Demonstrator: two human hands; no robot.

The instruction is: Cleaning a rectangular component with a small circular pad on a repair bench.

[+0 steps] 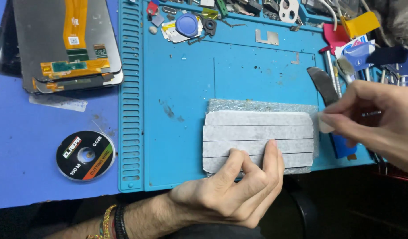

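At the far left, a stack of phone display panels [66, 44] lies face down on the purple table [22, 146], orange flex cables running down their backs; the top of the stack is cut off by the frame edge, and how many panels are stacked is hard to tell. Just below them lies a clear scrap of film [58, 103]. Nearer the table's front edge sits a round black spool of cutting wire [85, 155].

Next comes the blue repair mat [177, 88], its left edge ribbed with slots. Its top trays hold small parts, among them a round blue piece [187, 24] and a grey metal plate [267, 37]; most of the rest are too small to name.

On the mat's lower middle lies the grey adhesive strip sheet [257, 139], divided into four long bands, resting on a glittery foam pad [261, 105] that shows along its top edge. The left hand [230, 190] presses down on the sheet's lower edge, index finger and thumb flat on the bottom bands, the other fingers curled under and hidden; it grips nothing. Bracelets circle its wrist.

At the sheet's right end, the right hand [376, 117] pinches the pale strip end [324, 122] between thumb and fingertips. Its wrist is cut off by the frame. Behind it lie a dark metal blade [322, 84] and a clutter of tools, partly hidden.
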